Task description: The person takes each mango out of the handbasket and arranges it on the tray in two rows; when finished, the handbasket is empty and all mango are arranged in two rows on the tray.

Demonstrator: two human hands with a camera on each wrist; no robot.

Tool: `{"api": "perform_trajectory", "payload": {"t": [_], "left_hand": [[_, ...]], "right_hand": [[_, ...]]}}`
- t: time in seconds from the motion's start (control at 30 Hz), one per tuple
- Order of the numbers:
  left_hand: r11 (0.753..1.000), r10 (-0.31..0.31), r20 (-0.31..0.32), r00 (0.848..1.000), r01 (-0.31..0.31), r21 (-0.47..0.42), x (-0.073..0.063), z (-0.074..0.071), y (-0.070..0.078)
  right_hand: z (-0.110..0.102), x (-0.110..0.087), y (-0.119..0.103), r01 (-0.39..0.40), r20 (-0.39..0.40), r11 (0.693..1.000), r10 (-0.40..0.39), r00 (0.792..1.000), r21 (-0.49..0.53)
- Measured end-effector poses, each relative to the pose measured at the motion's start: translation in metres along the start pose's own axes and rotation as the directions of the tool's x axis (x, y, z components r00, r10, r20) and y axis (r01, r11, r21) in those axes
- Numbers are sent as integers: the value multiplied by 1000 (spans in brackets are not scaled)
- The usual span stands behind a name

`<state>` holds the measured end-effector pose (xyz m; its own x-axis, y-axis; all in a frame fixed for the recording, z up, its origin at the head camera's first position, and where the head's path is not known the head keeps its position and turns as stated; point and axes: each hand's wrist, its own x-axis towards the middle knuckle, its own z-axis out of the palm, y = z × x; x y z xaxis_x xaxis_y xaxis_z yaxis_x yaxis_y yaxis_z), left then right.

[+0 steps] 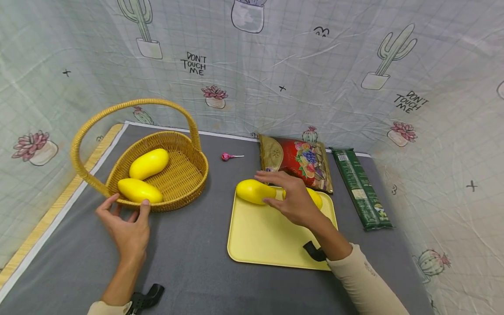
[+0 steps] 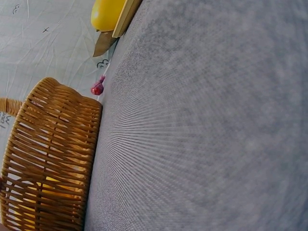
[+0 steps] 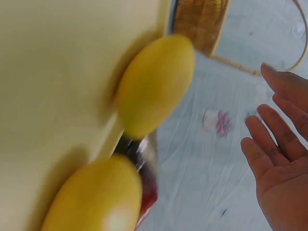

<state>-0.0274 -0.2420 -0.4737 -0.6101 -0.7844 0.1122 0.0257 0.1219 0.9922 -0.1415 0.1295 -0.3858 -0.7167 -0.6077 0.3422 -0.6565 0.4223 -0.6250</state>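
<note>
My left hand (image 1: pixel 127 229) is at the front rim of a wicker basket (image 1: pixel 185 199), its thumb and index fingertip on the rim and other fingers against the outer side. Inside lie two smooth yellow mangoes, one (image 1: pixel 149 164) behind the other (image 1: pixel 139 190). My right hand (image 1: pixel 293 199) hovers over the far part of a yellow tray (image 1: pixel 267 236), fingers spread and holding nothing. One mango (image 3: pixel 156 86) lies on the tray's far left, just off the fingertips. A second mango (image 3: pixel 96 197) sits to its right, partly hidden behind the hand in the head view.
Behind the tray lies a red and gold bag (image 1: pixel 299 159) with fruit printed on it. A long green packet (image 1: pixel 360 188) rests to the right. Between basket and bag is a lollipop (image 1: pixel 226 156). The basket's tall handle (image 1: pixel 138 101) arches up. A patterned curtain hangs behind the table.
</note>
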Motion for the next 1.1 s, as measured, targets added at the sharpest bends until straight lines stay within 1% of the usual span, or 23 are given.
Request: {"api": "perform_trajectory", "payload": {"t": [0.23,0.43,0.6,0.7,0.93,1.1], "left_hand": [[999,9,-8,1000,-10,-35,0,1,0],[999,29,-14,999,-30,-38,0,2,0],[999,30,-11,999,-30,-39,-1,2,-1],[998,28,-14,1000,-28,-50,-1,2,-1],[999,37,-19,999,-37,-25,-1,2,-2],[999,37,-15,999,-38,-18,0,3,-1]], "right_hand": [[29,32,-20,89,3,994,-89,996,63],[55,58,-37,134,22,986,-137,990,96],[78,77,-46,162,22,980,-166,986,117],[92,88,-52,156,42,979,-162,986,128],[119,110,-61,90,116,991,-102,988,104],[137,126,-65,51,153,987,-75,985,155]]}}
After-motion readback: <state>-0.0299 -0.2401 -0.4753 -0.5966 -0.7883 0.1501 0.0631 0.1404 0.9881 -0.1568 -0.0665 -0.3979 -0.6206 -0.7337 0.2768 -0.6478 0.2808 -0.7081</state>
